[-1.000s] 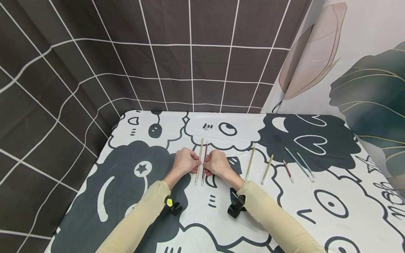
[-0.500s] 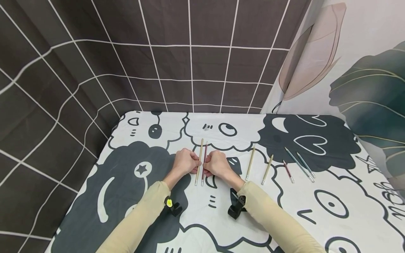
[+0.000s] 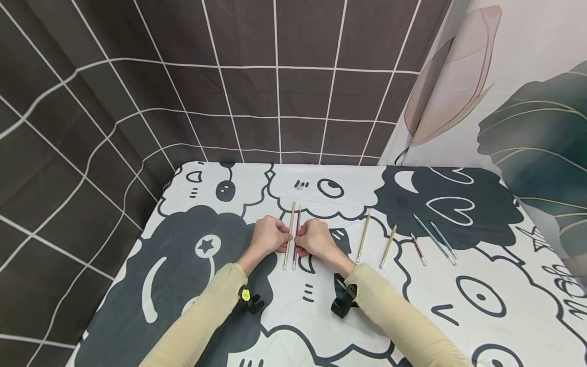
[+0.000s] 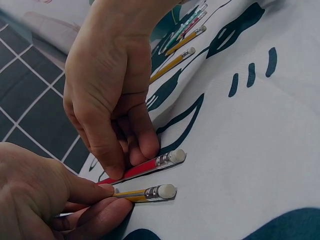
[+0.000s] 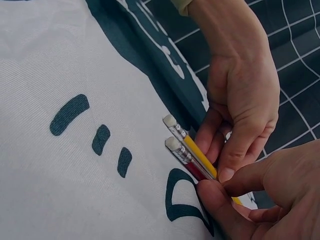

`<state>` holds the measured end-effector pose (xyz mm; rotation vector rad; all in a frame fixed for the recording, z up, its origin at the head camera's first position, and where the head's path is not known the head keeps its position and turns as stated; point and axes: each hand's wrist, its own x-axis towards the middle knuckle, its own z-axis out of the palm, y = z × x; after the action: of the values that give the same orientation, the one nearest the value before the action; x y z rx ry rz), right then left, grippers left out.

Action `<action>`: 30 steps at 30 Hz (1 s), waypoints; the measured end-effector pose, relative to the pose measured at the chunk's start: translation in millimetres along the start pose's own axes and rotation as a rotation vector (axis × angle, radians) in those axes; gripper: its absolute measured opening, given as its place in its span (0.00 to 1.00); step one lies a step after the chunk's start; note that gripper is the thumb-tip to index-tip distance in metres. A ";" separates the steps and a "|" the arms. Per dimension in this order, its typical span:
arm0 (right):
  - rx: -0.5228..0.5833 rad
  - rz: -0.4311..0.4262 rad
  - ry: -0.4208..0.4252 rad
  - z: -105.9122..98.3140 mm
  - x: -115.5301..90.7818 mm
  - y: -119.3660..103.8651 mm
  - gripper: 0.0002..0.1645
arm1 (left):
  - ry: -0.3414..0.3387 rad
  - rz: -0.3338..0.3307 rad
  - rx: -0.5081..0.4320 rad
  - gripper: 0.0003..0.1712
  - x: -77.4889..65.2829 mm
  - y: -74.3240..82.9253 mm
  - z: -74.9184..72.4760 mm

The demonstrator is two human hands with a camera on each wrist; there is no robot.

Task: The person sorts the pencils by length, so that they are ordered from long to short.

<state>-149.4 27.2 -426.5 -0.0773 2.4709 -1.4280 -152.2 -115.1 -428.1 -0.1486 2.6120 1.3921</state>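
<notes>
My left hand (image 3: 270,234) pinches a yellow pencil (image 4: 135,195) between thumb and fingers. Beside it, my right hand (image 3: 316,237) pinches a red pencil (image 4: 141,169). Both pencils lie nearly parallel on the cloth, a small gap apart, with their white eraser ends toward me and their tips pointing away. In the right wrist view the two eraser ends sit almost level, and the fingertips of both hands come close together. The fingers hide the middle stretch of each pencil.
To the right lie two more yellow pencils (image 3: 364,237), a shorter red pencil (image 3: 418,248) and two teal pencils (image 3: 433,238), spread in a loose row. A cartoon-print cloth (image 3: 284,300) covers the table. Behind it hangs a dark grid-patterned curtain (image 3: 247,92).
</notes>
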 end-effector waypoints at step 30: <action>-0.010 -0.022 -0.002 -0.8 -1.7 1.2 0.05 | 0.010 -0.008 0.003 0.02 -1.2 0.6 -2.3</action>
<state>-147.8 28.8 -426.8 -0.1085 2.4831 -1.4244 -151.4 -116.8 -426.1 -0.1659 2.6182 1.3879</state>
